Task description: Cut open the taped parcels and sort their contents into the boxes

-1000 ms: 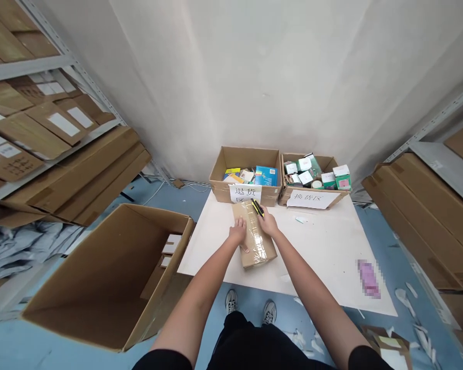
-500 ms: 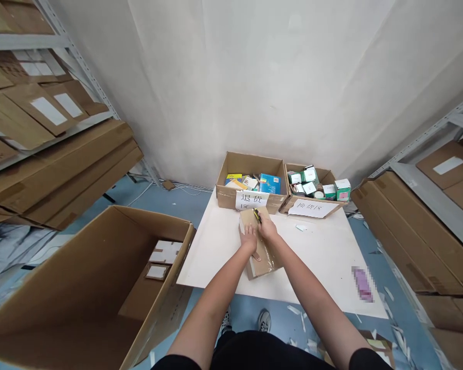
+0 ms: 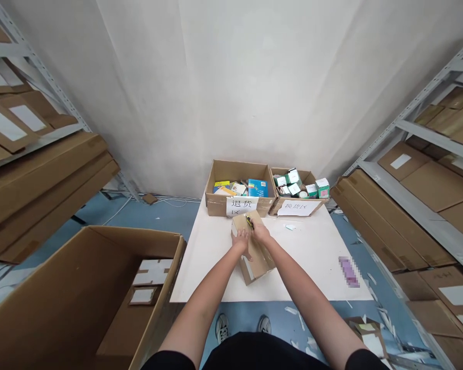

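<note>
A taped brown cardboard box (image 3: 261,261) lies at an angle on the white-topped table (image 3: 301,272). My left hand (image 3: 241,241) rests on the box near its left edge, fingers spread and pressed against the cardboard. In my right hand (image 3: 260,231) is a yellow-and-black utility knife (image 3: 249,221), with the fingers closed around its handle. The knife points toward the far end of the box; whether its blade touches the tape is too small to tell. Part of the box top is hidden under both hands.
Behind stand two open cartons with paper signs: one carton (image 3: 216,206) holds books, the other (image 3: 273,206) small green-and-white boxes. A large open carton (image 3: 100,234) stands at left. Shelves of boxes flank both sides. A pixelated purple item (image 3: 349,272) lies at right; paper scraps litter the floor.
The view has shifted, so the table and cartons sit further left in the picture. Both hands stay at the box, with the knife still in the right one.
</note>
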### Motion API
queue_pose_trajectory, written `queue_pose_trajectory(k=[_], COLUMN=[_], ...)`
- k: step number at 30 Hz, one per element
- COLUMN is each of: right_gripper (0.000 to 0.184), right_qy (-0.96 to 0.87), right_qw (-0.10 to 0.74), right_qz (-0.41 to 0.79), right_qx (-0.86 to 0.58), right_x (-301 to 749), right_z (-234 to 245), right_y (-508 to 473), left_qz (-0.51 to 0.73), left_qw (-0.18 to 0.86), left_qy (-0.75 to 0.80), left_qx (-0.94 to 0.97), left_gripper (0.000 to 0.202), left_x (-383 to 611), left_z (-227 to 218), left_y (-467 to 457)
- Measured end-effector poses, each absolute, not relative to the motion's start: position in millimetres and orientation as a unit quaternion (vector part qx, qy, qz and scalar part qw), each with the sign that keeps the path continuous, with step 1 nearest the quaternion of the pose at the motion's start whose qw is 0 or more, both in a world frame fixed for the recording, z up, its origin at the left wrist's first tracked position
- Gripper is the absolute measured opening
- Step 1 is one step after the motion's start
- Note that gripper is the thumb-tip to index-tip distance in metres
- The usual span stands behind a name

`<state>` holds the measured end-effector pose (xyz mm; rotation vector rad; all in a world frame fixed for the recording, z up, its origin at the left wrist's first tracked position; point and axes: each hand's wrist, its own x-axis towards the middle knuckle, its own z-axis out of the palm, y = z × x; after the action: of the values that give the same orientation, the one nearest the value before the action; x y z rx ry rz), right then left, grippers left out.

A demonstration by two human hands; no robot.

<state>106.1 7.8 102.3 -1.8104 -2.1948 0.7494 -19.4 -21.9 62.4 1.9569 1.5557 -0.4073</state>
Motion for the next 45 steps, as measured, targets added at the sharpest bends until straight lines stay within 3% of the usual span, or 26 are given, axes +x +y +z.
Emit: queue_pose_trajectory(k=[5,16,24,32,39,45], right_gripper=[0.057,0.048,0.057,0.057,0.055,0.064], right_qy=[-0.73,-0.728,-0.715,-0.717,-0.748,-0.77], right_qw=[-0.05,-0.178,-0.158,-0.14,-0.156,-0.186], right_qz=[0.252,0.247,0.252,0.263,0.229,0.199], right_qx=[-0.633,-0.614,-0.633,-0.631,-0.603,-0.577], right_x=[103,160,203,214,237,270], right_z=[133,169,168,166,159,141], right_y=[-10,-108,-189,-184,-172,-155], left_qz=[-0.173,-0.166,-0.178,-0.18,-0.112,-0.115], left_qw=[0.271,0.239,0.209,0.21,0.144,0.132], left_qy=[0.577,0.576,0.573,0.541,0.566,0.644], left_qx=[0.751,0.764,0.772,0.794,0.804,0.745], left_gripper=[0.159,0.156,0.148,0.151,0.129,0.135], left_x=[-29,-33,-32,-46,-45,-4], left_z=[68,68,71,81,85,83], left_y=[-29,-33,-29,-35,-55,-86])
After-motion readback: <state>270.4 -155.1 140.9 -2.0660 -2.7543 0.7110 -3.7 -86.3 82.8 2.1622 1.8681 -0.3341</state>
